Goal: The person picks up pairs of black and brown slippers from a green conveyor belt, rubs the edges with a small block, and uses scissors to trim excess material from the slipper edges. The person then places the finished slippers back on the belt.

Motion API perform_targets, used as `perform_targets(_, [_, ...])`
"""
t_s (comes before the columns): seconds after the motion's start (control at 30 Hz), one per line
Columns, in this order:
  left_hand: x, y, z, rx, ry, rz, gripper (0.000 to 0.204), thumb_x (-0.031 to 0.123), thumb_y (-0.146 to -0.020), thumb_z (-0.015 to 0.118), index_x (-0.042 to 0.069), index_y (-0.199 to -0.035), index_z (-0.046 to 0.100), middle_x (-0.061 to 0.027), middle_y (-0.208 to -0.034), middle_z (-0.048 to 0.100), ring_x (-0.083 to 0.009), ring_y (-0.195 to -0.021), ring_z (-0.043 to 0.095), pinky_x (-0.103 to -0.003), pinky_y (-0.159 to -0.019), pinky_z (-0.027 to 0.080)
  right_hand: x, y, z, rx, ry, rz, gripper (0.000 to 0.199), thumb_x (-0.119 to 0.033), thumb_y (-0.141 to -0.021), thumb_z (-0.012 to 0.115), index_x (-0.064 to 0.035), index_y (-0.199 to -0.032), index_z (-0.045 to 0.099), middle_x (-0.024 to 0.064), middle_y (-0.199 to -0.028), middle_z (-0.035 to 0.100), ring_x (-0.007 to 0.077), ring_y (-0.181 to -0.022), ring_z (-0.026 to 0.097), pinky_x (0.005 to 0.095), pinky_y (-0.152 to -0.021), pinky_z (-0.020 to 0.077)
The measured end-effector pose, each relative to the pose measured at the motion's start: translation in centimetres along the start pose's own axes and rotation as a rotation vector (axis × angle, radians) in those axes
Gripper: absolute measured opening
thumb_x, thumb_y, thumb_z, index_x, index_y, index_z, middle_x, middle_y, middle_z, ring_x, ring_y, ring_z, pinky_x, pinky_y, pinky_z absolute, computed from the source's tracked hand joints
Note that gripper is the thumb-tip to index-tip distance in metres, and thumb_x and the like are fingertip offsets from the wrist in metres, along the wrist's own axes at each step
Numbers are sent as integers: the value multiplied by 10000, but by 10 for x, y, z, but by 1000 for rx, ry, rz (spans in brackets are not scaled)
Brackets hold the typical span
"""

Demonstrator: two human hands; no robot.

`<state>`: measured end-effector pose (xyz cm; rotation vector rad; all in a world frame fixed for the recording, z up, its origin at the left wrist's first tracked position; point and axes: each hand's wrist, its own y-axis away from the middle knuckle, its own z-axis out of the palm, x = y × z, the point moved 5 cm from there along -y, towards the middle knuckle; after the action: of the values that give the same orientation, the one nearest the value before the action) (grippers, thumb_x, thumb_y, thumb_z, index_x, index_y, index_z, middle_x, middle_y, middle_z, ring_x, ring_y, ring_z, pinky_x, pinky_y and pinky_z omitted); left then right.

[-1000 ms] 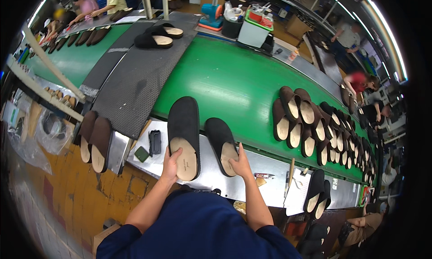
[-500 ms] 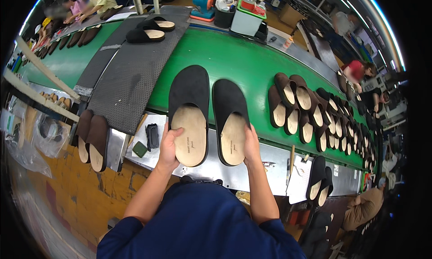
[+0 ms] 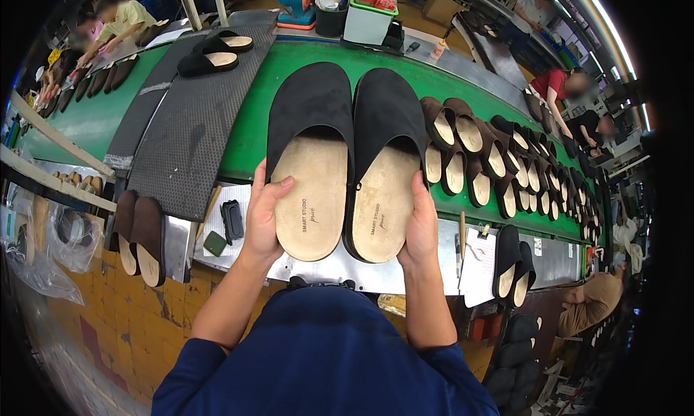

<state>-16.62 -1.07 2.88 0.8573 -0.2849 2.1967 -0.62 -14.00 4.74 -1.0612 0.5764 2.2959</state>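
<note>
My left hand (image 3: 265, 217) is closed on the outer edge of a black clog (image 3: 311, 199), its thumb lying over the beige insole. Its mate, another black clog (image 3: 383, 199), is gripped at the right edge by my right hand (image 3: 419, 224). Side by side, toes pointing away from me, the pair is held up in front of my chest over the near edge of the green belt (image 3: 303, 58). Their inner edges touch or nearly touch. The soles and most of my fingers, which go underneath, are hidden.
Many brown and black clogs (image 3: 480, 183) stand on the belt to the right. A dark textured mat (image 3: 177, 141) at left carries a black pair (image 3: 210, 62). Brown clogs (image 3: 148, 235) rest at the left edge, black ones (image 3: 507, 260) beside a paper sheet (image 3: 478, 268). Co-workers sit farther off.
Both clogs have come closer to me and look larger. The right clog has moved in beside the left one and turned more face-up, closing the gap between them. Both hands keep their hold.
</note>
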Motion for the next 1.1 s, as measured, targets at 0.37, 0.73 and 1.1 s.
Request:
perform_targets(0.37, [0, 1, 11, -201, 333, -141, 689, 569, -981, 299, 1, -1326, 479, -184, -1291, 556, -273, -1140, 589, -387, -972, 484, 2, 7, 10, -142, -197, 139, 551, -478, -1026, 282, -97, -1415, 363, 107, -1349, 503, 208, -1209, 527, 349, -999, 450])
perform_targets(0.73, [-18, 3, -16, -158, 469, -160, 588, 484, -996, 348, 27, -1349, 461, -161, -1297, 559, -299, -1109, 605, -418, -953, 500, 15, 16, 6, -138, -82, 35, 499, -341, -1052, 298, -58, -1463, 291, 80, -1436, 403, 168, -1300, 403, 321, -1095, 316])
perform_targets(1.1, [-28, 0, -24, -161, 471, -168, 553, 451, -1001, 354, 43, -1357, 466, -139, -1307, 562, -292, -1136, 590, -414, -975, 482, -9, 28, 14, -116, 147, -119, 589, -349, -1044, 338, -25, -1501, 158, 119, -1482, 335, 184, -1342, 356, 305, -1104, 285])
